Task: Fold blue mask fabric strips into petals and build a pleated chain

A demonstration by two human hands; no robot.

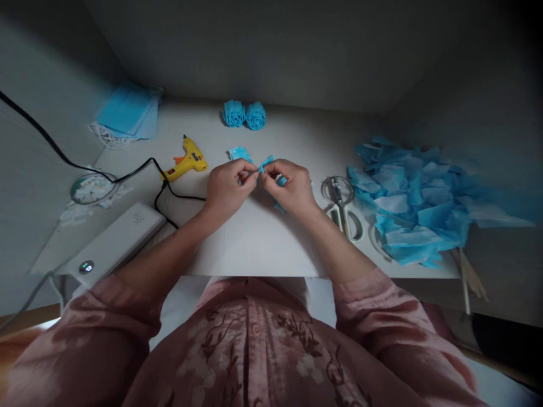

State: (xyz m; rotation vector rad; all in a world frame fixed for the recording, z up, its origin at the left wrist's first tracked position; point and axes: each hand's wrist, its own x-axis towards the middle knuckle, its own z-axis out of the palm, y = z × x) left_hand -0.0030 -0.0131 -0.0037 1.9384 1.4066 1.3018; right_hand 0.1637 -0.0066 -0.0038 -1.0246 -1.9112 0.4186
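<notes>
Over the middle of the white table (250, 243), my left hand (231, 183) and my right hand (291, 183) meet at their fingertips. Both pinch a small blue piece of fabric (266, 162), which looks like thin mask material. The fingers cover much of it. Just beyond my left hand lies another blue piece (240, 153), and more blue bits show beneath my right hand. Two finished blue fabric roses (234, 113) sit side by side farther back. A yellow glue gun (186, 159) lies to the left of my left hand; scissors with white handles (343, 212) rest right of my right hand.
A heap of cut blue and white fabric pieces (419, 198) covers the right side. At the back left is a stack of blue face masks (129, 113). White scraps (91, 189), a white power box (119, 243) and a black cable (148, 164) occupy the left.
</notes>
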